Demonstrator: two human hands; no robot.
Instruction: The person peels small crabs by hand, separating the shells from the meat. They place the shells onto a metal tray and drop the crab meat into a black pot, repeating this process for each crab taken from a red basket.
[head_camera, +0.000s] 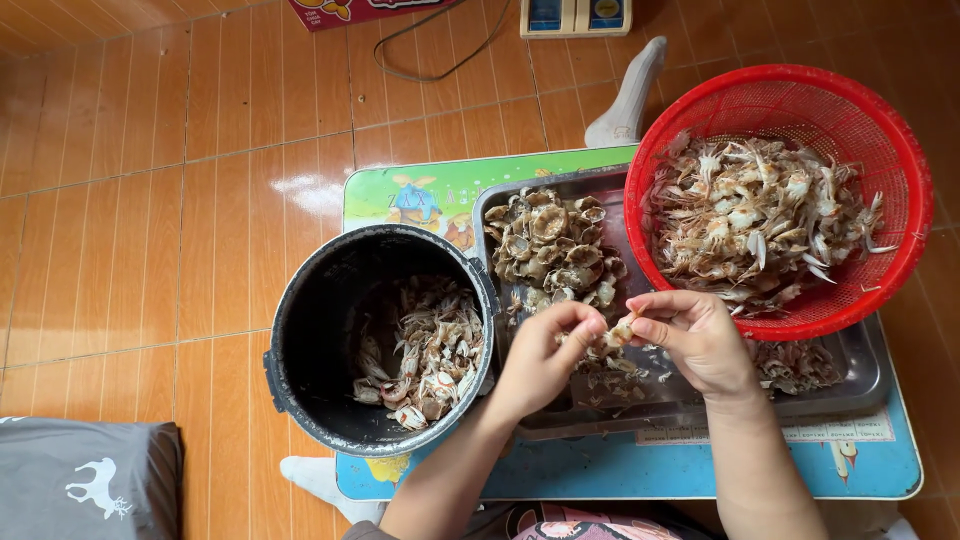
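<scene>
Head view, looking straight down on a low counter (700, 470) with a blue, cartoon-printed top, set on an orange tiled floor (150, 200)

Left hand (545, 355): fingers curled, thumb and forefinger pinched on a small crab piece (618, 330). Right hand (695, 340): fingers bent, tips pinched narrow on the same piece from the 3 o'clock side. The fingertips of both hands meet at the piece, which is held just above the steel tray (860, 370) near its middle

Steel tray: rectangular, lying across the counter. A heap of emptied crab shells (550, 245) fills its corner at 11 o'clock from the hands; loose scraps lie under and around the hands

Red basket (900, 150): round plastic mesh, at 2 o'clock from the hands, resting on the tray's far right part, its rim overhanging. Filled with pale crab bodies and legs (760, 215) (claws and legs tangled, single crabs hard to separate)

Black pot (320, 310): round, deep, at 9 o'clock from the hands, just beside the tray's left edge. Crab scraps (425, 355) piled in its right half

Off the counter: a white-socked foot (625, 100) at 12 o'clock, another white sock (315, 480) at 7 o'clock, a grey cushion (85, 480) with a white horse figure at the lower left corner, a cable (440, 45) and a white device (575, 15) along the top edge
</scene>
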